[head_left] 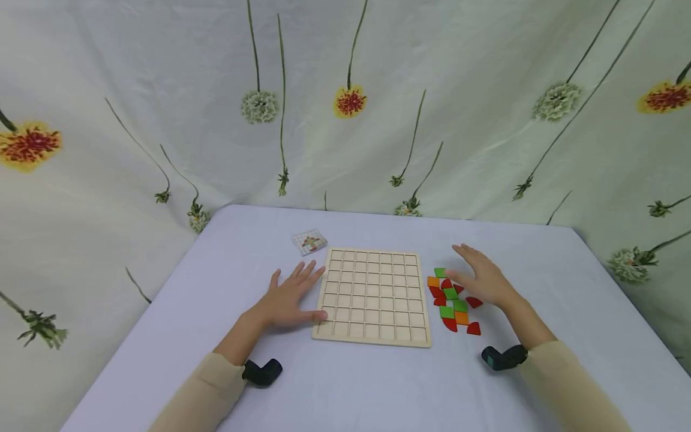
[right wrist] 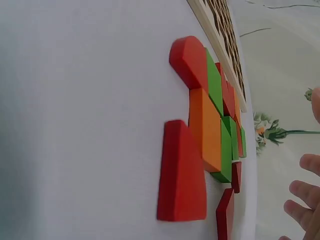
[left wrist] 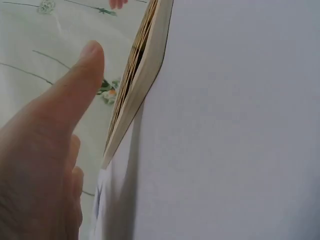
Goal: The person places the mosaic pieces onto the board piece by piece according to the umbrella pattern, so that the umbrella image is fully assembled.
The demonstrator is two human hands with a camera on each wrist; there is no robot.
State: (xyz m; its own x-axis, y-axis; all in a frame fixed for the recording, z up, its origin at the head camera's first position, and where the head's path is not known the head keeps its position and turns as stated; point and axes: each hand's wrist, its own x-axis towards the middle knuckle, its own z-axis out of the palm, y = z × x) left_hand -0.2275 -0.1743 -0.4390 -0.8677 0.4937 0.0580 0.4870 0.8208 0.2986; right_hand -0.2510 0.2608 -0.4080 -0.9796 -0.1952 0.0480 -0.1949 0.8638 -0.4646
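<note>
A square wooden grid board [head_left: 372,297] lies flat in the middle of the table, its cells bare. My left hand [head_left: 288,303] is at the board's left edge, fingers spread and holding nothing. Its thumb overlaps the board's lower left border in the head view; whether it touches cannot be told. Over the right side of the loose blocks my right hand [head_left: 483,279] is held with extended fingers and nothing in its grasp. Those flat blocks include a green square [head_left: 450,293], an orange square [right wrist: 204,130] and a red curved-edge piece [right wrist: 182,175], among several others.
A small pattern card [head_left: 310,242] with a coloured figure on a grid lies beyond the board's upper left corner. White cloth [head_left: 345,390] covers the table. Behind it hangs a flowered curtain [head_left: 335,150]. Each wrist wears a black camera.
</note>
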